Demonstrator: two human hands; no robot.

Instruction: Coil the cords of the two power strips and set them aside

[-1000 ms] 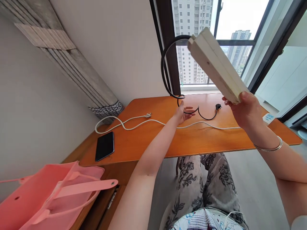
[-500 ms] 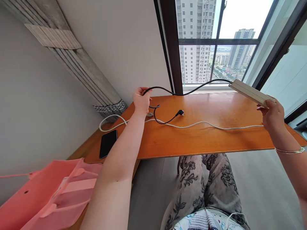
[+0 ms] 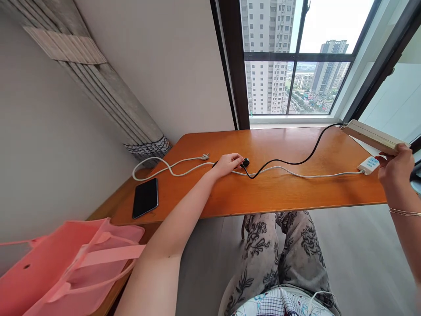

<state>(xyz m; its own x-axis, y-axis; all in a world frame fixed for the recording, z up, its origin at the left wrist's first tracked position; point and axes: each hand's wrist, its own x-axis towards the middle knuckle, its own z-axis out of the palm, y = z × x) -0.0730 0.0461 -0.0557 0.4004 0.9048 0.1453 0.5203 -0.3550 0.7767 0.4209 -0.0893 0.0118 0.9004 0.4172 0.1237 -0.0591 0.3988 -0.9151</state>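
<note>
My right hand, closed round one end, holds a beige power strip tilted above the right side of the desk. A black cord runs from its far end down to the desk. At the middle of the desk my left hand is closed by the black plug, with its fingertips on the plug or its cord. A white cord lies along the desk, with a white plug at one end and a small white socket block near my right hand.
The wooden desk stands below a window. A dark phone lies at its left end. A pink bag is at the lower left, beside my left forearm. A grey curtain hangs on the left.
My left hand has moved right and down to the black plug. My right hand has carried the power strip right and slightly down. The white socket block and white plug are now uncovered.
</note>
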